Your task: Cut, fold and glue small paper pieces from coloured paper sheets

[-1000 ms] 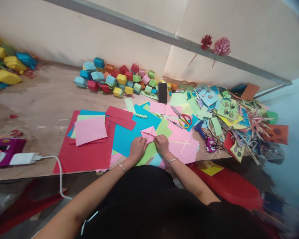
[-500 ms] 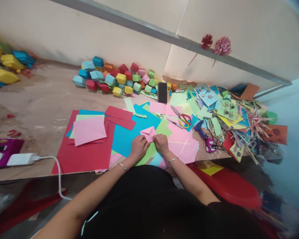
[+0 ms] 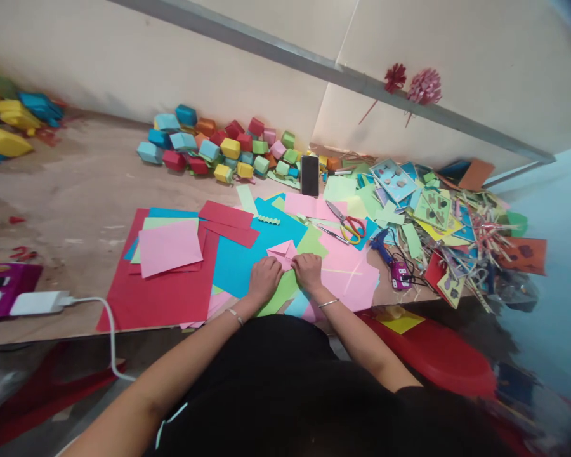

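A small folded piece of pink paper lies on the coloured sheets in front of me, its flaps meeting in creases. My left hand is closed at its lower left edge, with the fingertips on the paper. At the lower right edge, my right hand pinches the same paper. Under both hands are a blue sheet and a green sheet. A crimped green strip rests just beyond the folded paper.
Scissors and a pen lie to the right, near a glue gun. A phone stands behind. Paper blocks line the wall. Left are a red sheet, pink paper and a charger.
My fingers have shifted slightly at the near edge of the folded pink paper, the right ones lying flatter along it. The paper stays in nearly the same place.
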`<state>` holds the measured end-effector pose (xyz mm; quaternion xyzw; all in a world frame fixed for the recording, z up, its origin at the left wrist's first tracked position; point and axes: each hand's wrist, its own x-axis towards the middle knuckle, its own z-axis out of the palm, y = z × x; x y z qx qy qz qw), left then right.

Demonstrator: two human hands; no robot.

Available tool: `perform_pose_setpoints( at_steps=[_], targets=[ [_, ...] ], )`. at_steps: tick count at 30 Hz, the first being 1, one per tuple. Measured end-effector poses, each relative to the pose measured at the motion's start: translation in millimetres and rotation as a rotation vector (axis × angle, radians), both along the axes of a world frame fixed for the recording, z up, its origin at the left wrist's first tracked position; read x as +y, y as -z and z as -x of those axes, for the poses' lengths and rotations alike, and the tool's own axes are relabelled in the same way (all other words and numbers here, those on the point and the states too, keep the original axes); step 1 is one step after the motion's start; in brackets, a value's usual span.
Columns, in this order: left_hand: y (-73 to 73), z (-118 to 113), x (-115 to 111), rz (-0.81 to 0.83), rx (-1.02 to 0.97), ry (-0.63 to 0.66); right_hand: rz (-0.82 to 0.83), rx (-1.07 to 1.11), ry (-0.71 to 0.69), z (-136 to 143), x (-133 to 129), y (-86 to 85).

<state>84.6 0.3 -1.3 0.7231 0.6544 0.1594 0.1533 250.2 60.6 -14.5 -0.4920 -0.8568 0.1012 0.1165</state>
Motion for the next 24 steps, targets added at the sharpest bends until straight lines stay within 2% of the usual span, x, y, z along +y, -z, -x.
perform_pose_setpoints(
  at_steps=[9,24],
  targets=[
    [2.7,4.4,-1.9,-0.024,-0.01,0.028,0.055,-0.016,0.022,3.3,2.4,-4.1],
    [0.7,7.2,-11.2,-0.03,0.131,0.19,0.19,0.033,0.153,0.6,16.3,-8.1]
  ],
)
